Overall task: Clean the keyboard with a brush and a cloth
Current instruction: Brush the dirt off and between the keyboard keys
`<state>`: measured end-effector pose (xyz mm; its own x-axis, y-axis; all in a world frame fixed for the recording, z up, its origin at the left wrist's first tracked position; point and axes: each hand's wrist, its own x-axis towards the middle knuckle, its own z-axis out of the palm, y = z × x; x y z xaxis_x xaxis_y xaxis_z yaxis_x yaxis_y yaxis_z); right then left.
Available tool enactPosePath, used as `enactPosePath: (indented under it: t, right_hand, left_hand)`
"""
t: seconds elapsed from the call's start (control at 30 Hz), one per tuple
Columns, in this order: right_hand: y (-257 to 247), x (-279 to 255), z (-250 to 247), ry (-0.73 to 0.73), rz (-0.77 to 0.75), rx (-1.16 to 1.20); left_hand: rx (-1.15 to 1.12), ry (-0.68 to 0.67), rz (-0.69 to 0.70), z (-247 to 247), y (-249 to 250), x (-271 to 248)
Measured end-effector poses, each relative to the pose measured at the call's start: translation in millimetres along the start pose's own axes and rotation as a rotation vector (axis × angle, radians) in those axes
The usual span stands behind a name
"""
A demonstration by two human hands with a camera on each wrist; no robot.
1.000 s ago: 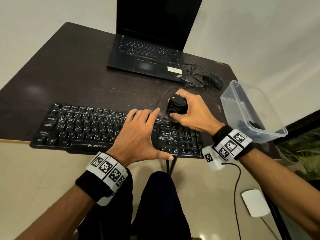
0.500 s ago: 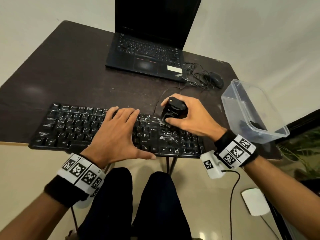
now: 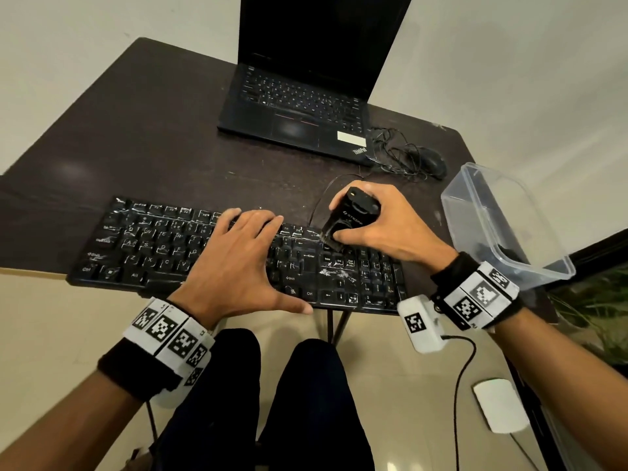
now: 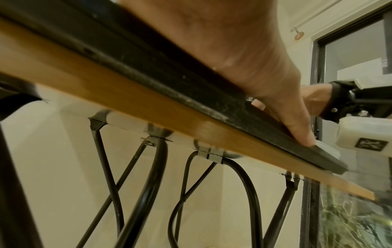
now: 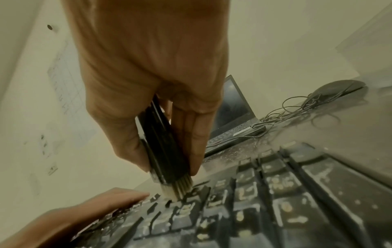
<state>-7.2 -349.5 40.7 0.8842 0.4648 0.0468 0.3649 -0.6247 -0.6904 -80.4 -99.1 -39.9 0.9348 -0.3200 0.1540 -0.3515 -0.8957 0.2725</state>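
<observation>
This is looking like a plain home office or study corner. A dark tabletop [image 3: 142, 130] on folding black metal legs [image 4: 131, 176] is sitting against bare cream walls [image 3: 102, 28], and pale floor tiles [image 3: 51, 334] are running under it. An open black laptop [image 3: 299, 107] is standing at the back, with a wired mouse [image 3: 431, 161] and its tangled cable lying just beside it, and a full-size black keyboard [image 3: 153, 246] is lying along the near edge. A dark-framed window [image 4: 350, 58] with a curtain rod above it is showing greenery [image 4: 356, 218] outside.
</observation>
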Motion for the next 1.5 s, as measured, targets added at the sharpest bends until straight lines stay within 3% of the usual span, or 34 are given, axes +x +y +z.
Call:
enactPosePath:
  t: [0.2,0.37,0.5,0.87,1.0,1.1,1.23,1.33,1.43,1.5]
  right_hand:
    - [-10,12,5,-0.075,-0.022,-0.049]
    - [-6,25,0,-0.016,0.028,-0.088]
    - [-11,20,3,-0.106,-0.002,-0.101]
    - [-14,26,8,-0.052,-0.022,-0.166]
    - [-20,26,15,-0.104,-0.054,-0.169]
    - [-21,32,15,-0.056,-0.038,-0.199]
    - [-25,32,17,-0.136,-0.056,-0.206]
    - [-24,35,15,-0.076,-0.034,-0.225]
    - [-24,33,14,-0.154,-0.028,-0.191]
    - [-22,35,16,-0.116,-0.031,-0.208]
  left_hand:
    - [-0.015,0.003,0.003,1,-1,0]
    - [-0.010,0.006,0.002,2,-1,0]
    - [-0.013,0.002,0.004,3,-2,0]
    - [-0.005,0.004,0.009,3,-2,0]
    - [-0.013,0.010,0.004,3,-3,0]
    - [-0.019,0.018,0.008,3,-2,0]
    - [-0.014,0.007,-0.004,3,-3,1]
    - [-0.004,0.020,0.001,4,-2,1]
    - [-0.007,0.016,-0.004,4,-2,1]
    - [-0.005,0.013,-0.010,3,-3,1]
